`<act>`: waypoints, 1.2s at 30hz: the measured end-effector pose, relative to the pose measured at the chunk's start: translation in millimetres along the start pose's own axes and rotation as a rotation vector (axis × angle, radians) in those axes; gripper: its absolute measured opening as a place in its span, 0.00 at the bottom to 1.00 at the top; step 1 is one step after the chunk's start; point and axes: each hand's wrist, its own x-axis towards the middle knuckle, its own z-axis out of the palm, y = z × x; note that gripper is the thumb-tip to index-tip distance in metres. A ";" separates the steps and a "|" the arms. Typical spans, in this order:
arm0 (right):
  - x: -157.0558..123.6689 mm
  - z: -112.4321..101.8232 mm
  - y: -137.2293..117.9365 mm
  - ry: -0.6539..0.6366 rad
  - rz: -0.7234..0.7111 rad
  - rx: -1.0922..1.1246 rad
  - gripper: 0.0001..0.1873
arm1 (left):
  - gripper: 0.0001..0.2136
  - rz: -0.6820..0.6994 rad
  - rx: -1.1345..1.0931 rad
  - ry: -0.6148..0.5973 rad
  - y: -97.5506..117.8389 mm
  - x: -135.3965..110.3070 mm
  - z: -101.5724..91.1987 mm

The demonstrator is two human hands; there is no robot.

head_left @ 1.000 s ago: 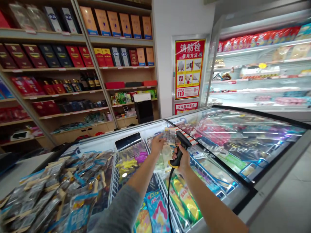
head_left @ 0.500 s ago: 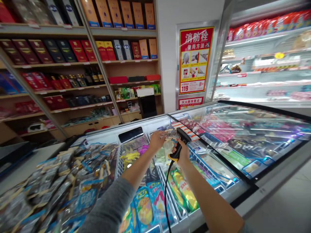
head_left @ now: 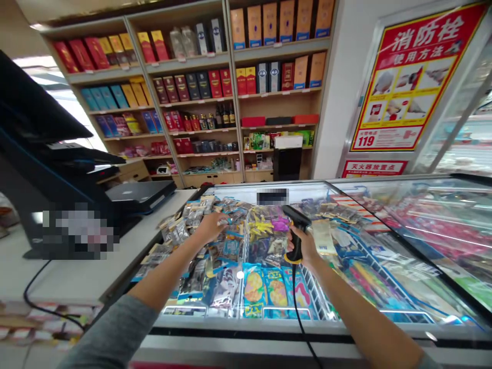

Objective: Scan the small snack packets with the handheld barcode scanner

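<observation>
Left fingers [head_left: 218, 220] on snack packets [head_left: 188, 221]; right hand [head_left: 306, 248] grips barcode scanner [head_left: 295, 225].

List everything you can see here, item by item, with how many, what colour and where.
shelves: one unit, light wood, along the far wall
boxes: many, mainly red, gold and blue, on the shelves
bottles: several, dark, on a middle shelf
fire hydrant sign: one, red and yellow, on the right wall
counter: one, white, at left
screen: one, black, above the counter
chest freezer: one, white with glass top, in front
snack packets: many, mixed colours, in the freezer
barcode scanner: one, black and yellow, in the right hand
scanner cable: one, black, hanging from the scanner
left hand: one, open, on the packets
right hand: one, gripping the scanner
sleeve: one, grey, on the left arm
</observation>
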 end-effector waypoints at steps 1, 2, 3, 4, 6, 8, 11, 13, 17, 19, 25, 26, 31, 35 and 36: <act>-2.7 13.4 7.7 -0.031 0.031 -0.021 0.22 | 0.17 0.006 0.052 -0.030 -3.5 -2.0 -1.8; -5.4 25.9 15.6 -0.058 0.063 -0.044 0.22 | 0.18 0.017 0.101 -0.059 -5.0 -3.0 -2.3; -7.9 37.3 23.6 -0.090 0.099 -0.067 0.23 | 0.18 0.031 0.146 -0.090 -5.1 -3.1 -1.6; -10.4 47.3 31.7 -0.119 0.130 -0.088 0.23 | 0.19 0.043 0.186 -0.118 -4.5 -2.6 0.0; -14.6 63.2 47.5 -0.167 0.185 -0.126 0.23 | 0.21 0.064 0.257 -0.160 -3.1 -0.9 5.4; -17.5 74.7 61.9 -0.202 0.223 -0.153 0.22 | 0.22 0.078 0.318 -0.178 -3.4 1.0 12.3; -19.5 87.4 78.4 -0.213 0.253 -0.166 0.21 | 0.21 0.085 0.369 -0.153 -7.5 2.8 21.2; -19.8 94.7 85.7 -0.186 0.270 -0.162 0.21 | 0.19 0.074 0.371 -0.120 -11.9 3.1 24.0; -19.3 107.0 94.8 -0.129 0.297 -0.126 0.21 | 0.15 -0.008 0.245 -0.066 -23.7 2.1 23.3; -18.8 110.9 97.7 -0.108 0.296 -0.109 0.21 | 0.13 -0.062 0.146 -0.025 -29.7 2.7 22.4; -15.0 107.4 92.6 -0.124 0.224 -0.051 0.22 | 0.08 -0.202 -0.314 0.253 -26.5 19.2 25.2; -13.4 103.9 88.5 -0.125 0.200 -0.043 0.22 | 0.10 -0.223 -0.454 0.326 -20.4 23.1 27.7; -1.2 71.8 56.5 -0.004 0.096 -0.131 0.20 | 0.14 -0.320 -1.221 0.363 34.3 30.8 66.2; 5.7 37.4 30.8 0.057 0.003 -0.293 0.19 | 0.13 -0.457 -1.618 0.199 81.9 18.4 120.2; 6.4 30.0 26.0 0.060 -0.009 -0.321 0.19 | 0.13 -0.470 -1.656 0.185 89.4 15.8 131.4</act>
